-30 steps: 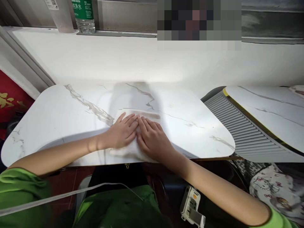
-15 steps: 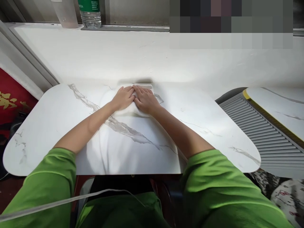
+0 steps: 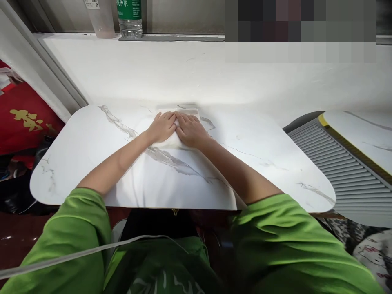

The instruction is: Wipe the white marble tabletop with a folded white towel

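Note:
A folded white cloth [image 3: 192, 111] lies on the white marble-patterned table [image 3: 260, 130], toward its back edge. Both of my hands rest palm down on it, side by side, with their fingertips touching near the middle. My left hand [image 3: 163, 126] lies flat over the left part of the cloth with its fingers extended. Over the right part, my right hand [image 3: 191, 128] lies flat too, fingers stretched out. The cloth's edges show behind and in front of the hands, while its middle is hidden under them.
A clear water bottle [image 3: 130, 20] with a green label and a translucent cup [image 3: 101, 20] stand on the ledge behind the white wall [image 3: 147, 69]. A grey ribbed surface [image 3: 339, 171] is on the right. A white cord [image 3: 92, 251] crosses in front of my body.
The view has shifted, so the table and ledge items appear further right and the table's front edge higher. My hands remain flat on the cloth near the same spot.

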Demonstrator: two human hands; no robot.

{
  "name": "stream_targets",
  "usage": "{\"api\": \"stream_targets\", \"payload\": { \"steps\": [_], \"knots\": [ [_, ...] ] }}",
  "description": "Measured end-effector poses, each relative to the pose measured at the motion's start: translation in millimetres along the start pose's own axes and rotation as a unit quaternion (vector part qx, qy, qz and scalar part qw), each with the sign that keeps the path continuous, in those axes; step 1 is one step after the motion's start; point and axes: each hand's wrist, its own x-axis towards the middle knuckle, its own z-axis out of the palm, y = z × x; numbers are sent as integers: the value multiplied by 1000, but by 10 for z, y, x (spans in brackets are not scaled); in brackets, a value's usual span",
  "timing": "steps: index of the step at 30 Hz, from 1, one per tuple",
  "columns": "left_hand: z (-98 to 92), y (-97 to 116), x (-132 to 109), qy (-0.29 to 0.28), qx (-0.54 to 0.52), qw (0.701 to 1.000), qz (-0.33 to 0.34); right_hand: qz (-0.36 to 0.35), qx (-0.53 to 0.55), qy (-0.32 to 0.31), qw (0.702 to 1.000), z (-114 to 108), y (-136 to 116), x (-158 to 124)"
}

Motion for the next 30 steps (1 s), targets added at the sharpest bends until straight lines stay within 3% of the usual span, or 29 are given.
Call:
{"api": "stream_targets", "payload": {
  "steps": [8,11,13,16,19,26,30],
  "knots": [
    [-185,601,-1219,-16,63,997,48,-14,-40,-5,999,-147,-853,-1084],
    [-235,747,-1472,-11,80,996,36,-39,-41,3,998,-180,-1015,-1259],
    [-241,767,-1489,-20,76,997,3,-49,-30,0,998,-186,-1033,-1222],
    [-203,656,-1306,-36,44,996,-67,-50,8,0,999,-154,-941,-974],
    [-144,388,-945,-17,16,995,-99,-35,47,23,998,-70,-743,-567],
    [-33,-443,63,55,10,996,-73,-14,70,61,996,139,-243,528],
    [-23,-639,295,51,25,996,-65,21,63,58,996,174,-163,787]
  ]
}}
